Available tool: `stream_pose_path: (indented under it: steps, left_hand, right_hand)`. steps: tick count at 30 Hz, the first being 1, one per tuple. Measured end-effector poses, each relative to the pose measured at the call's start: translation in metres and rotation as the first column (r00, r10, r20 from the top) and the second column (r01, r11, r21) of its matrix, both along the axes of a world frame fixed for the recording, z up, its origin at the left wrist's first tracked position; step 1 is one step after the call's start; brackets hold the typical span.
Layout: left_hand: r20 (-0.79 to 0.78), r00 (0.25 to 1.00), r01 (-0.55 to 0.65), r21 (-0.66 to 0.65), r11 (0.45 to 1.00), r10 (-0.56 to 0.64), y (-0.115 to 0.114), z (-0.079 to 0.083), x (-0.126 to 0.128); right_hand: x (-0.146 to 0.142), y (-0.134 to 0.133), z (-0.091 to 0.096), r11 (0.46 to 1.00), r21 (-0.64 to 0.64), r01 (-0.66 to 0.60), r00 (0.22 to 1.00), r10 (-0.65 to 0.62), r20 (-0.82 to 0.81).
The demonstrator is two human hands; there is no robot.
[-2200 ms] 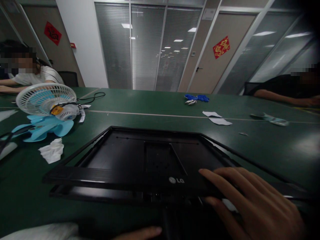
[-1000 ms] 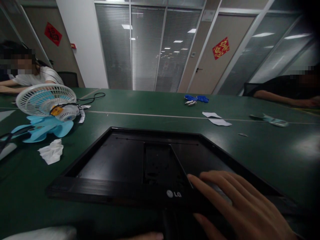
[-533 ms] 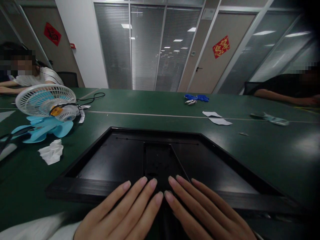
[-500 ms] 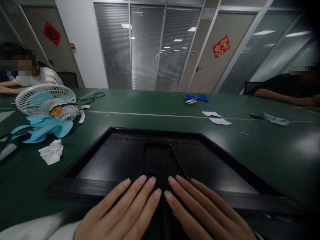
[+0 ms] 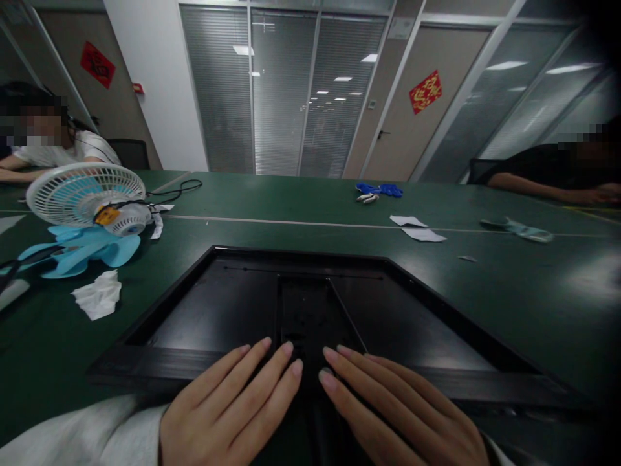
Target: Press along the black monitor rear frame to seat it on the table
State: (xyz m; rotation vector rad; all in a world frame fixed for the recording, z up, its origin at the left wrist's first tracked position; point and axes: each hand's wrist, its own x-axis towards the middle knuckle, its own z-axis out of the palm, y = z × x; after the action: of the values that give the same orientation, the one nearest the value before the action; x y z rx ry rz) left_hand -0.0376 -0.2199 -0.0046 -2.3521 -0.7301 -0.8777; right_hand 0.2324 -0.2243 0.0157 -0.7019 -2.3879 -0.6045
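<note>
A large black shallow panel with raised edges [image 5: 204, 323], like the back of a flat screen, lies on the green table in front of me. A recessed rectangle sits at its middle. My left hand [image 5: 237, 401] reaches over its near edge, fingers straight and fingertips close to the recess. Mirroring it, my right hand [image 5: 407, 414] lies over the near edge with fingers stretched out. Neither hand holds anything. Whether the fingertips press on the panel, I cannot tell. Below, between my hands, a dark bar-like part [image 5: 320, 433] shows faintly.
On the left of the green table [image 5: 272, 197] lie a white fan [image 5: 87, 194], blue fan blades [image 5: 92, 249] and crumpled tissue [image 5: 98, 296]. Blue gloves [image 5: 381, 189], white paper [image 5: 417, 230] and a pale strip [image 5: 526, 230] lie further back. Two people sit at either side.
My left hand has drawn slightly back and its thumb side has parted a little from the right hand. The view has shifted slightly; the panel lies as before.
</note>
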Motion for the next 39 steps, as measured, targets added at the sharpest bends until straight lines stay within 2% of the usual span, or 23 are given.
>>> stream_pose_path:
  steps: [11, 23, 29, 33, 35, 39]
  left_hand:
    - [-0.044, 0.999, 0.002, 0.025, 1.000, -0.001, 0.002, -0.004, -0.002]
    - [-0.016, 1.000, -0.011, 0.028, 1.000, 0.011, 0.001, -0.008, 0.000]
    - [-0.020, 1.000, -0.001, 0.029, 1.000, 0.001, 0.002, -0.007, -0.001]
    - [-0.021, 1.000, -0.001, 0.021, 1.000, 0.001, 0.002, -0.007, -0.002]
    - [-0.033, 0.999, -0.010, 0.013, 1.000, 0.010, 0.002, -0.007, -0.002]
    - [-0.059, 0.998, 0.008, 0.047, 0.999, -0.005, 0.002, -0.006, -0.003]
  right_hand:
    - [0.000, -0.001, -0.006, 1.000, 0.000, -0.015, 1.000, 0.015, -0.016]
    - [-0.005, -0.001, -0.011, 1.000, -0.026, -0.004, 0.990, 0.000, -0.139]
    - [-0.004, -0.001, -0.011, 1.000, -0.026, -0.008, 0.995, 0.006, -0.102]
    - [-0.006, 0.000, -0.012, 1.000, -0.017, -0.011, 0.991, 0.009, -0.133]
    - [-0.006, 0.000, -0.011, 1.000, -0.022, -0.006, 0.990, 0.003, -0.141]
    - [-0.003, -0.001, 0.001, 1.000, 0.009, 0.005, 0.999, -0.004, -0.052]
